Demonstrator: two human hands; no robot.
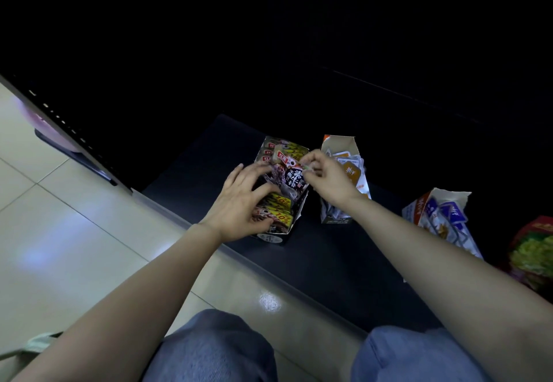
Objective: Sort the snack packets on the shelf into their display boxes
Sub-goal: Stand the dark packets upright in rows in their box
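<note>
Left hand [239,203] and right hand [327,178] hold a dark snack packet [291,181] over the left display box [270,237]

Retail shop, bottom shelf of an aisle.
Dark low shelf board [329,262] carries torn-open cardboard display boxes [338,142] stuffed with small printed snack packets [291,179], some with yellow "10%" promo labels [282,202]. Black slotted shelving upright [59,118] at left, glossy beige tile floor [74,232] in front.

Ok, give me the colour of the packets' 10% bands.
Yellow 10% bands, red print; head view.
</note>
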